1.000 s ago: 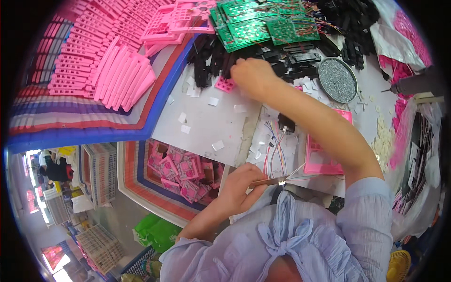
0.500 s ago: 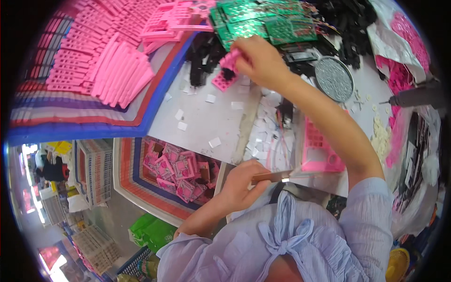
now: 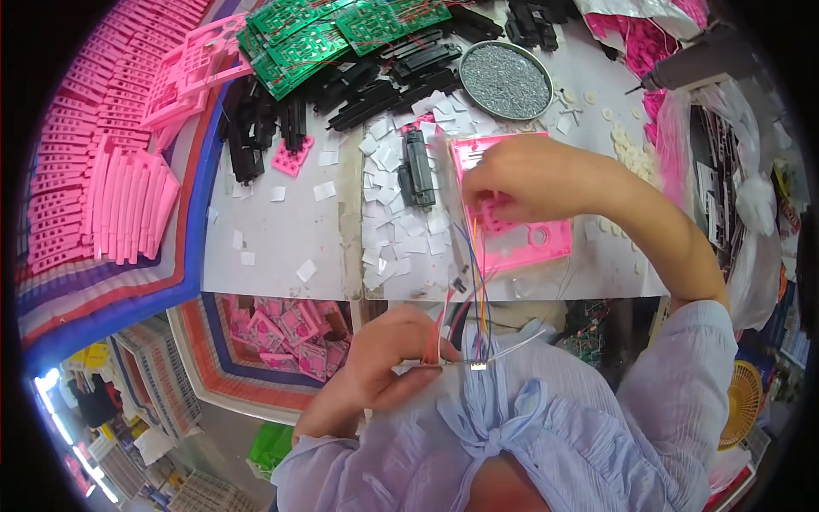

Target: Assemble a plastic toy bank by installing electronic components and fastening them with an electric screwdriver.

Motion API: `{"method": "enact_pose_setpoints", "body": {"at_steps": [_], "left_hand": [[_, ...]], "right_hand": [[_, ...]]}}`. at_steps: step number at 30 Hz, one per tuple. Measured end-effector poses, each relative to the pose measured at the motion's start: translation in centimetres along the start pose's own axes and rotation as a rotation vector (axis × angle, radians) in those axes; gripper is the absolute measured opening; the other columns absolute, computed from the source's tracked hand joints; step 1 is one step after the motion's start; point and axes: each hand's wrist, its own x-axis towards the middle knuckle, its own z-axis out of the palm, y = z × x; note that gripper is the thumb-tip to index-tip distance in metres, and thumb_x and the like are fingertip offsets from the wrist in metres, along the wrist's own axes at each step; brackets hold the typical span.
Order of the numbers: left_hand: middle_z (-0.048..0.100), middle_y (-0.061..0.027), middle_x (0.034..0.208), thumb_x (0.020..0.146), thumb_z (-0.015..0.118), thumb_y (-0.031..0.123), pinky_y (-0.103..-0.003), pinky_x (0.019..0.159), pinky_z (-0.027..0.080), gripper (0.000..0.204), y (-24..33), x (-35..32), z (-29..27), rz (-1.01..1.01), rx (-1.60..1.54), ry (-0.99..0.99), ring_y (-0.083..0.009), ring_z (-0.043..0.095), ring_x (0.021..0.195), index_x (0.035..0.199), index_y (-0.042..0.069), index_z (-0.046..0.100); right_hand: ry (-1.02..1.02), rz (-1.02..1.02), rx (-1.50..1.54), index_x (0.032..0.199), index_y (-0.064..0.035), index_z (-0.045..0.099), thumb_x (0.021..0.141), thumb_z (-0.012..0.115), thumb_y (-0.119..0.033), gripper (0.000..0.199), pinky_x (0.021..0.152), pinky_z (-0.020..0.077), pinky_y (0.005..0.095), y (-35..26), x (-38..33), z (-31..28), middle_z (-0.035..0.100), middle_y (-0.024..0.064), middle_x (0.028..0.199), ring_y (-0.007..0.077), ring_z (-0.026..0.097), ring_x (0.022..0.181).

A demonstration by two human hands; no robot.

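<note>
Close to my body, my left hand [image 3: 397, 354] is closed on a thin circuit board, seen nearly edge-on. A white connector [image 3: 479, 365] sits at its end, and colored wires [image 3: 480, 316] rise from it towards the table. My right hand [image 3: 533, 181] is bent over a pink plastic casing [image 3: 546, 243] with a round hole, which lies at the table's front. Its fingers are pinched on a pink plastic piece, mostly hidden under them. A black block-shaped part [image 3: 416, 169] lies left of the casing among small white squares [image 3: 392, 218].
Green circuit boards [image 3: 299, 43] and black parts [image 3: 367, 102] lie along the back. A round dish of screws [image 3: 508, 81] stands behind the casing. Pink strips [image 3: 128, 200] fill the left tray. Below the table, a bin [image 3: 192, 341] holds pink pieces. A power screwdriver [image 3: 699, 64] hangs right.
My right hand has come back from beside the green boards to the pink casing. My left hand still holds the board, whose wires now show. The whole view has shifted.
</note>
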Motion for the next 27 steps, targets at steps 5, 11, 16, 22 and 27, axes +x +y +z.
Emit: {"method": "enact_pose_setpoints", "body": {"at_steps": [5,11,16,22,27], "left_hand": [[0.072,-0.0126,0.098,0.083,0.068,0.002,-0.041,0.077,0.051,0.024,-0.5,-1.5,0.3,-0.125,-0.013,0.091,-0.0310,0.066,0.086,0.107,0.002,0.066],[0.070,-0.0135,0.095,0.086,0.065,0.001,-0.039,0.075,0.051,0.025,-1.0,-2.3,0.8,-0.143,0.001,0.193,-0.0290,0.065,0.085,0.110,-0.001,0.065],[0.069,-0.0142,0.095,0.085,0.065,0.000,-0.038,0.072,0.050,0.024,-1.7,-1.9,0.5,-0.107,-0.003,0.168,-0.0283,0.064,0.083,0.109,-0.002,0.065],[0.068,-0.0140,0.094,0.085,0.064,-0.002,-0.037,0.071,0.049,0.023,-1.9,-1.8,0.5,-0.184,-0.031,0.197,-0.0266,0.062,0.080,0.108,-0.003,0.063],[0.067,-0.0143,0.098,0.088,0.064,-0.001,-0.033,0.070,0.049,0.020,-2.1,-0.4,1.3,-0.257,-0.023,0.277,-0.0235,0.062,0.080,0.108,-0.003,0.062]], "right_hand": [[0.037,0.093,0.039,0.099,-0.0048,0.066,0.080,0.071,-0.011,0.021,0.077,0.0525,0.0435,1.4,1.1,0.9,0.070,0.0131,0.090,0.0320,0.067,0.087],[0.165,0.080,0.290,0.100,-0.0018,0.064,0.078,0.073,-0.007,0.024,0.075,0.0536,0.0404,3.0,0.5,2.1,0.069,0.0135,0.087,0.0308,0.068,0.080],[0.240,0.087,0.187,0.106,-0.0033,0.064,0.078,0.076,-0.009,0.032,0.076,0.0546,0.0391,2.9,-0.1,2.8,0.068,0.0133,0.102,0.0298,0.067,0.093],[0.437,0.051,-0.158,0.129,-0.0096,0.059,0.082,0.074,-0.023,0.051,0.098,0.0480,0.0451,0.2,-3.8,4.2,0.057,0.0135,0.135,0.0323,0.054,0.125],[0.294,0.078,-0.376,0.146,-0.0061,0.049,0.091,0.058,-0.045,0.068,0.116,0.0312,0.0532,-1.0,-5.1,9.1,0.043,0.0157,0.153,0.0374,0.036,0.144]]}}
